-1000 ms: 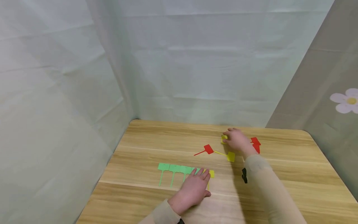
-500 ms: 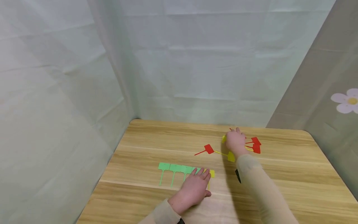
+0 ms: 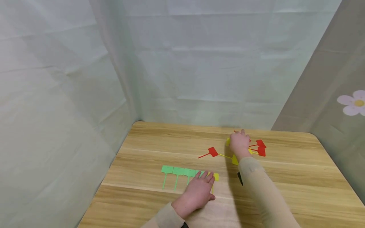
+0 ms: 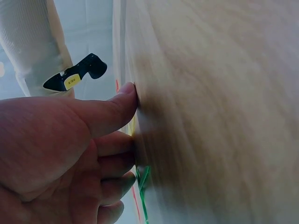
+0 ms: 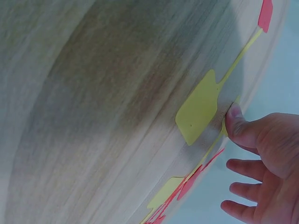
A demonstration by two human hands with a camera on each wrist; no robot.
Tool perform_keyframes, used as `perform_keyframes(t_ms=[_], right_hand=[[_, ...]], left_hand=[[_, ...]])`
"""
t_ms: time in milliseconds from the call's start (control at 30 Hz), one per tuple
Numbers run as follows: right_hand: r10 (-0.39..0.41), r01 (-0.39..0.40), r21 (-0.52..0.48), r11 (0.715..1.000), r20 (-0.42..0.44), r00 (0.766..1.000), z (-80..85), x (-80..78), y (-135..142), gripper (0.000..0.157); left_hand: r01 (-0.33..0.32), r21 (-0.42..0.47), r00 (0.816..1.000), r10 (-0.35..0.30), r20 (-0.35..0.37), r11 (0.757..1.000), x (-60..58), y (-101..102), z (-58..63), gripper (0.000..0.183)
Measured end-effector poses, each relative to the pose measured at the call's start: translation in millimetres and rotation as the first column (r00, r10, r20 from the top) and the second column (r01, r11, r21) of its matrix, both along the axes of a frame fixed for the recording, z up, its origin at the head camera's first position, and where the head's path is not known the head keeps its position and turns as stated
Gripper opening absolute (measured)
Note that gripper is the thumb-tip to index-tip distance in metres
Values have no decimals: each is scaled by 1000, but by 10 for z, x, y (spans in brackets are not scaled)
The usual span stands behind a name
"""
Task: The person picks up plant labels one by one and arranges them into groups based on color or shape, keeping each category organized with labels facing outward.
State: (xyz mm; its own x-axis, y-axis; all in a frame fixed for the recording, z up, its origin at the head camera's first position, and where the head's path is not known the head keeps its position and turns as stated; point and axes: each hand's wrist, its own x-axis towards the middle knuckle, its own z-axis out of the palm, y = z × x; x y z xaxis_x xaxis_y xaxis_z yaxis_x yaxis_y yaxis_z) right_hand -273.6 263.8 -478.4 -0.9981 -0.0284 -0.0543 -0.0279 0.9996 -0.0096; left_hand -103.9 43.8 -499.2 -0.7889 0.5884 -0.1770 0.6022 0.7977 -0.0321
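Note:
T-shaped plastic plant labels lie on the table. My left hand (image 3: 196,191) rests flat, fingers spread over the right end of a row of green plant labels (image 3: 178,171) and a yellow plant label (image 3: 216,176) beside them. In the left wrist view its thumb (image 4: 122,100) touches the tabletop. My right hand (image 3: 240,144) reaches to the back of the table, thumb and index finger pinching a yellow plant label (image 5: 224,127); most of the index finger is hidden behind the thumb. The other fingers extend loosely. Close by lies another yellow plant label (image 3: 235,160).
A red plant label (image 3: 213,152) lies left of the right hand. More red plant labels (image 3: 261,151) overlap a yellow one to its right. A pale cloth backdrop (image 3: 194,79) stands behind the wooden table (image 3: 148,139).
My right hand has moved slightly right and its fingers have closed in on the yellow plant label, uncovering red labels beside it. The left hand stays in place.

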Motion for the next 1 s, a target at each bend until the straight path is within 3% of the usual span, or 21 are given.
perform_keyframes(t_ms=[300,600,833,1000], right_hand=[[-4,5,11,1000,-44,999,-33,-39,9,30],[18,-14,40,999,-94,995,4,-55,57,56],[59,-57,21,998,-119,991,165,-52,138,27],[49,-63,-120,991,-118,992,353,-2,195,20]], left_hand=[[-6,19,1000,6,10,1000,-10,-4,-23,73],[-2,11,1000,2,5,1000,-12,9,-24,73],[-8,5,1000,8,15,1000,-7,12,-7,73],[-13,16,1000,12,27,1000,-7,5,-1,73]])
